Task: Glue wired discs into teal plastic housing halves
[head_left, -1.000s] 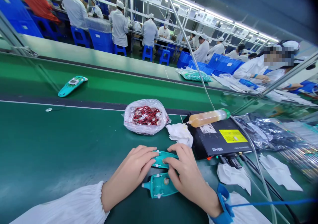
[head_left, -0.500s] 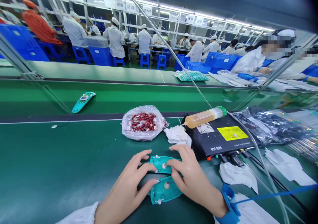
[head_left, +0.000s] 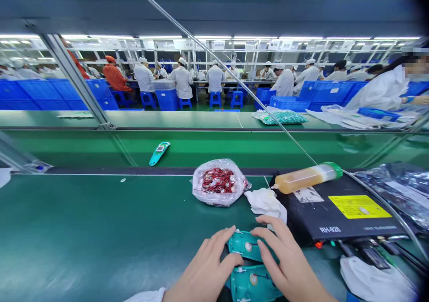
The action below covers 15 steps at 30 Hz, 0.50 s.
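Observation:
Two teal plastic shells lie one behind the other on the bench, each with a small round disc inside. My left hand [head_left: 212,259] holds the left end of the upper shell [head_left: 243,245], fingertips at its far corner and thumb at its near corner. Over the right part of the same shell is my right hand [head_left: 286,257], its fingers spread and the fingertips close to the disc [head_left: 248,247]. The lower shell [head_left: 246,286] lies just below, partly covered by the right hand, with its own disc [head_left: 254,279].
Ahead stands a clear bag of red-wired discs [head_left: 219,181], with crumpled tissue [head_left: 266,202] beside it. A syringe of amber fluid [head_left: 304,179] rests on a black box [head_left: 321,212]. A teal device [head_left: 159,153] lies farther back. Cables run at right; people work beyond.
The view has tilted up and turned left, so everything sits lower and farther right. My right fingers have drawn back slightly from the upper shell's disc. My left hand stays at its left end.

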### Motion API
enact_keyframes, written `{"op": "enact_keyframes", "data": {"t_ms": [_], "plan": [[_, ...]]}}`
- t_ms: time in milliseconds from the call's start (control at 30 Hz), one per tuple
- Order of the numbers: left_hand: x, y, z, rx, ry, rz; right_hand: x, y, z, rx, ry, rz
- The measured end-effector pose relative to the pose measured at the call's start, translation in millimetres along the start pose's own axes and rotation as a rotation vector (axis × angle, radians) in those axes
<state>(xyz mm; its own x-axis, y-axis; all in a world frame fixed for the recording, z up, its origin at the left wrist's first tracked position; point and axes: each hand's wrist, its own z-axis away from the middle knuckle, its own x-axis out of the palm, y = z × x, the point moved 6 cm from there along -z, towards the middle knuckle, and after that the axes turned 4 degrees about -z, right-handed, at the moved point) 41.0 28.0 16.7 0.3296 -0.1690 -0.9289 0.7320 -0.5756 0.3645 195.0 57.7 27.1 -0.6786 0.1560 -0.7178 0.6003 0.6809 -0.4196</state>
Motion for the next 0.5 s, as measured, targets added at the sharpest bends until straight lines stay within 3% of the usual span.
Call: {"op": "enact_keyframes", "data": {"t_ms": [100,333,500], "plan": [[2.1,-2.2,-0.1,0.039,-0.001,-0.079,-9.3,2.5,-1.5,0.01,0.065,-0.038],[-4.3,-6.9,-4.8,0.051,-0.019,-0.034,-21.3,4.6,-3.7,0.021,0.162,-0.047],[-22.0,-20.6,15.5,0.035,0.057,0.09,-27.7,20.5,1.5,0.045,0.164,-0.015]]}}
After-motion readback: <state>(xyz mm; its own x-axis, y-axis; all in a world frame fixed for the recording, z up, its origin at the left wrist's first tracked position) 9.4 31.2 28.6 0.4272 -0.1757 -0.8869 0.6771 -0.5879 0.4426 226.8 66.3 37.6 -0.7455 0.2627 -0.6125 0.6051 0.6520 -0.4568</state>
